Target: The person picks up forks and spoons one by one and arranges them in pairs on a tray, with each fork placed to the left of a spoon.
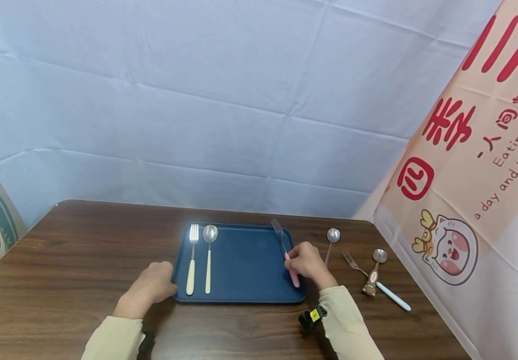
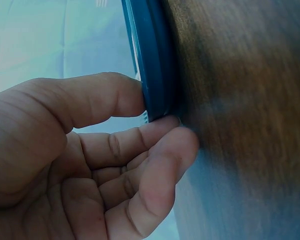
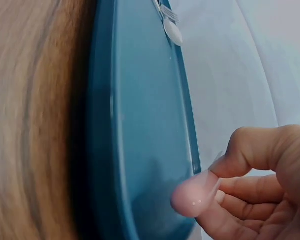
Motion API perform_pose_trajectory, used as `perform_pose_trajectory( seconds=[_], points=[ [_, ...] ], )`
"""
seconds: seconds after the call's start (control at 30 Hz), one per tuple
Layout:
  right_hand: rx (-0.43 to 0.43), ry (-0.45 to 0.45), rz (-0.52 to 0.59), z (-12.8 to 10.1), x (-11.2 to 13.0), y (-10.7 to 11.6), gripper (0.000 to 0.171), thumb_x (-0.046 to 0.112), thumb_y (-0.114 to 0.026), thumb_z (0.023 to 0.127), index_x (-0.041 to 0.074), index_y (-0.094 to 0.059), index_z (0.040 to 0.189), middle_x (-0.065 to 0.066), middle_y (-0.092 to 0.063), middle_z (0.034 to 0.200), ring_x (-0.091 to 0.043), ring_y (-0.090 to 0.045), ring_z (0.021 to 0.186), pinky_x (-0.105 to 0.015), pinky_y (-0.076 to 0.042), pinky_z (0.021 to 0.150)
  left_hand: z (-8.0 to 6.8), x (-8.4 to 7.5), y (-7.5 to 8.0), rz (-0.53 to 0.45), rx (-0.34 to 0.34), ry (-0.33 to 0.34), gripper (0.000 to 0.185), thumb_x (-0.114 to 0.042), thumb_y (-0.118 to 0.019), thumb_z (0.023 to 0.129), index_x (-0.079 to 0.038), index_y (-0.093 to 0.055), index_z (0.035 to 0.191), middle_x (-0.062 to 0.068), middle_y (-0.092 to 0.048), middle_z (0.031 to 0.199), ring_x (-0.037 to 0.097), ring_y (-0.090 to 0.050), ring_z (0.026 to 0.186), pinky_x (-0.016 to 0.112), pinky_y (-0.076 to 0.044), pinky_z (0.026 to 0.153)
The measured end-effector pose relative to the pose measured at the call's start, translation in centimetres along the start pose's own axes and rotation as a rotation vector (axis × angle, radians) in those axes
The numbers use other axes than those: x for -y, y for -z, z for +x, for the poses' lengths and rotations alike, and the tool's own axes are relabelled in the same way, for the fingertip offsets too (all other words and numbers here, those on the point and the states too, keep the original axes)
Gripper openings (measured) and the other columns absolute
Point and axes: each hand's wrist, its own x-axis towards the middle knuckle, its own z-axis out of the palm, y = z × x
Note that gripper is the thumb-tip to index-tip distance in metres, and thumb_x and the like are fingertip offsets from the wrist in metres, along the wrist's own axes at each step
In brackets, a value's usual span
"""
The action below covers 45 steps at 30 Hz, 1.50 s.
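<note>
Head view: right hand [image 1: 307,264] pinches pink-handled fork [image 1: 286,255] over tray [image 1: 245,265].

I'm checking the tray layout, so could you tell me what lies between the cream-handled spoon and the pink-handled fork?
Only bare blue tray floor lies between the cream-handled spoon and the pink-handled fork in the right hand; the head view shows it.

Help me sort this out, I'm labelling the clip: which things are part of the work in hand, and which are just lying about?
In hand:
right hand holding the pink-handled fork
left hand touching the blue tray
cream-handled fork and spoon on the tray

Lying about on the table:
steel spoon
blue-handled fork
brown-handled spoon
</note>
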Motion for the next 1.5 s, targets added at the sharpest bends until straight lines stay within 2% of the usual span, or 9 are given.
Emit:
perform_pose_trajectory(
  seconds=[0.17,0.37,0.53,0.77,1.1,1.5],
  points=[
    [0.015,0.005,0.032,-0.2,0.7,-0.4,0.012,0.003,-0.064,0.076,-0.004,-0.069,0.083,-0.003,-0.062,0.058,-0.013,-0.062,0.061,-0.033,-0.05,0.063,0.0,0.0,0.0,0.004,-0.002,-0.003,0.009,0.0,-0.06,0.073,-0.001,-0.051,0.07,0.008,-0.046,0.061,0.02,-0.045,0.053,0.031,-0.036,0.048],
    [0.041,0.021,0.069,0.0,0.9,-1.5,0.012,0.004,-0.067,0.075,-0.004,-0.07,0.084,-0.005,-0.065,0.068,-0.014,-0.063,0.06,-0.037,-0.051,0.068,0.1,0.0,-0.1,0.009,-0.007,-0.006,0.009,-0.001,-0.06,0.073,-0.001,-0.051,0.071,0.008,-0.046,0.061,0.02,-0.045,0.053,0.031,-0.037,0.049],
    [0.067,0.011,0.104,0.1,1.0,-2.3,0.014,0.004,-0.068,0.076,-0.005,-0.069,0.087,-0.008,-0.066,0.074,-0.016,-0.064,0.06,-0.037,-0.051,0.067,0.1,0.0,-0.1,0.005,0.003,-0.003,0.009,0.0,-0.06,0.073,-0.001,-0.051,0.07,0.008,-0.046,0.061,0.02,-0.045,0.053,0.031,-0.036,0.049],
    [0.09,0.02,0.139,-0.1,1.7,-2.6,0.011,0.002,-0.067,0.077,-0.004,-0.068,0.086,-0.006,-0.065,0.069,-0.016,-0.064,0.062,-0.035,-0.052,0.064,0.3,0.1,-0.1,0.02,0.001,-0.007,0.009,-0.001,-0.06,0.073,0.0,-0.051,0.072,0.008,-0.046,0.062,0.021,-0.045,0.054,0.032,-0.037,0.049],
    [0.103,0.039,0.157,0.4,2.3,-3.7,0.013,0.003,-0.067,0.075,-0.005,-0.067,0.085,-0.007,-0.064,0.072,-0.016,-0.063,0.059,-0.033,-0.051,0.061,0.3,0.1,-0.1,0.013,0.003,-0.011,0.01,-0.001,-0.059,0.073,-0.002,-0.05,0.07,0.008,-0.045,0.061,0.02,-0.045,0.052,0.031,-0.036,0.048],
    [0.12,0.043,0.172,0.5,3.6,-4.8,0.011,0.005,-0.067,0.077,-0.002,-0.068,0.085,-0.006,-0.065,0.072,-0.014,-0.064,0.061,-0.033,-0.051,0.063,0.2,0.2,-0.2,0.027,0.0,-0.008,0.011,-0.002,-0.059,0.073,-0.002,-0.049,0.069,0.008,-0.045,0.061,0.02,-0.044,0.053,0.031,-0.036,0.049]
  ],
)
